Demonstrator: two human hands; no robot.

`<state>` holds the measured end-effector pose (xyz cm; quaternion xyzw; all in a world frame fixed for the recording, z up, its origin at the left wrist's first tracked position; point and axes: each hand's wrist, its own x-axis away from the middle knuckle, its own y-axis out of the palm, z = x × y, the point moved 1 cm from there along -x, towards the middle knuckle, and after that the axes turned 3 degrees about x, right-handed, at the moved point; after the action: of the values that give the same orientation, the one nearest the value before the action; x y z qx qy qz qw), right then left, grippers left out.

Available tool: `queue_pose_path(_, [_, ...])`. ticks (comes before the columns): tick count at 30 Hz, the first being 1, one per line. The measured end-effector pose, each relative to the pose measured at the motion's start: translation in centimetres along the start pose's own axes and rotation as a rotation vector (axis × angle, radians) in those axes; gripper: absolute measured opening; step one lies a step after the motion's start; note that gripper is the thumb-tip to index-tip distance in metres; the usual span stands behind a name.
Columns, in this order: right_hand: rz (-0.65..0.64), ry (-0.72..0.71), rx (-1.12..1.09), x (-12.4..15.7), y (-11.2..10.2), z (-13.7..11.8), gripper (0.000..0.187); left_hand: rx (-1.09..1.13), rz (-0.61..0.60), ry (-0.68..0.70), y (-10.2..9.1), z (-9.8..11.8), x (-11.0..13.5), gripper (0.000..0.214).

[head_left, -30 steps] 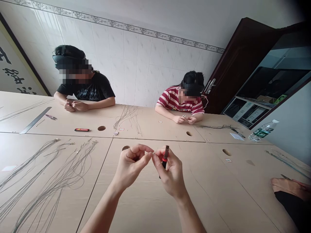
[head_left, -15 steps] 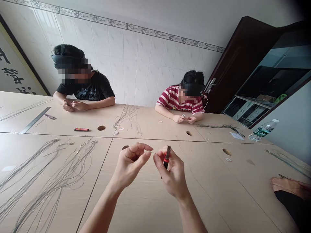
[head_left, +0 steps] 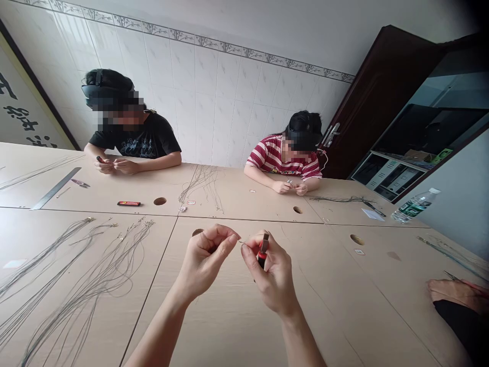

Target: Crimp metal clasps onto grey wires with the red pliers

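Note:
Over the near table, my left hand [head_left: 204, 260] is closed, thumb and forefinger pinching one end of a thin dark cord [head_left: 241, 242]. The cord's short visible stretch spans the small gap to my right hand [head_left: 273, 275], whose thumb and forefinger are at its other side. Tucked in that same right hand is a small pair of pliers [head_left: 263, 251], its metal head pointing up and its grips red and black. The palm hides most of the pliers. What lies under the left fingertips is too small to make out.
Bundles of thin cords [head_left: 87, 270] with metal ends lie at left. Beyond are a steel ruler [head_left: 55, 188], a red-and-black box [head_left: 129, 203] and a water bottle [head_left: 415, 205]. Two people sit opposite, hands busy. Another person's hand [head_left: 456, 294] rests at right. The tabletop has round holes [head_left: 357, 239].
My right hand has shifted very slightly right and the pliers have turned a little. My left hand stays nearly still. At right, the other person's hand has moved, showing more of its tool.

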<state>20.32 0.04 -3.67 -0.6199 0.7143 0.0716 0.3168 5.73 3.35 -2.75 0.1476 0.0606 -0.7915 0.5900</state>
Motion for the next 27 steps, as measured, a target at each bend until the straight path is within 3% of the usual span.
queue_pose_path(8, [0.000,0.000,0.000,0.07,-0.14,-0.01,0.017,0.004,-0.044,-0.088,0.05,-0.30,0.04,0.021])
queue_pose_path(12, [-0.011,0.006,-0.026,0.10,-0.21,0.04,0.017,0.048,-0.041,-0.061,-0.02,0.28,0.18,0.009])
queue_pose_path(27, [-0.066,0.081,-0.104,0.15,-0.15,-0.04,0.017,0.117,-0.133,-0.047,-0.26,0.08,0.33,0.014])
